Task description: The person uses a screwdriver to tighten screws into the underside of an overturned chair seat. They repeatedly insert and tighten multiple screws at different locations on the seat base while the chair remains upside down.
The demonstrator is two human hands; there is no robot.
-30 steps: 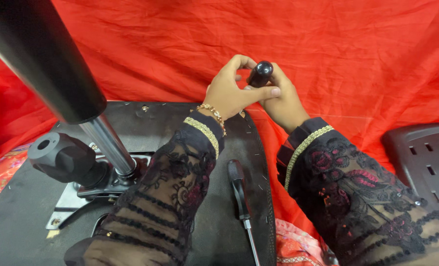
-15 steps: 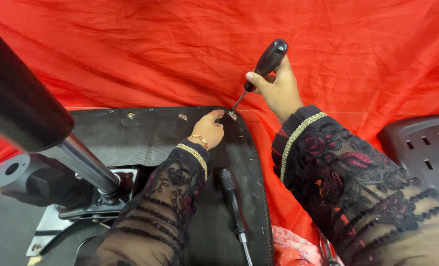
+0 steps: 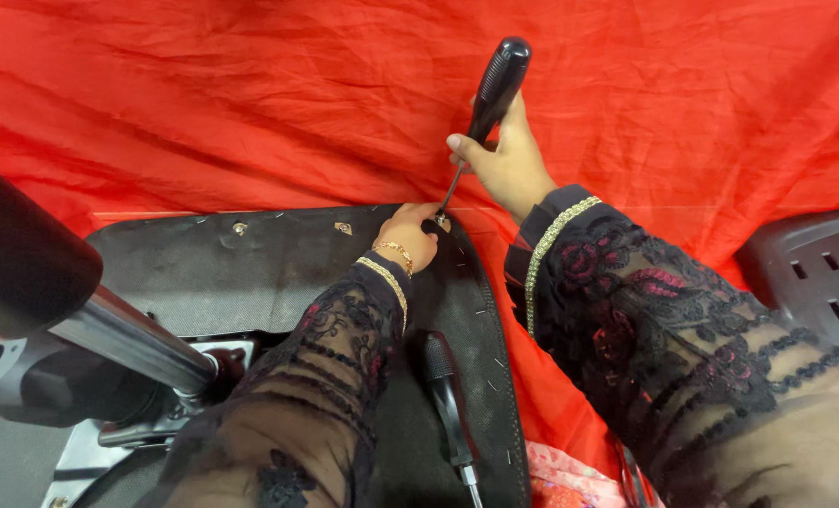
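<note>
From the head view, the right hand grips a black-handled screwdriver, tilted, tip down at the corner of the upturned black seat base; the left hand pinches there beside the tip; a second screwdriver lies on the base, over red cloth.

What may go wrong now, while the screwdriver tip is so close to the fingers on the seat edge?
1. The right hand holds the screwdriver tilted, its tip right beside the left hand; a slip might jab those fingers.
2. The tilted shaft may not sit squarely, so the tip could skid across the black chair base or tear its fabric.
3. A second screwdriver lies loose beside the left sleeve and may get knocked off.
</note>
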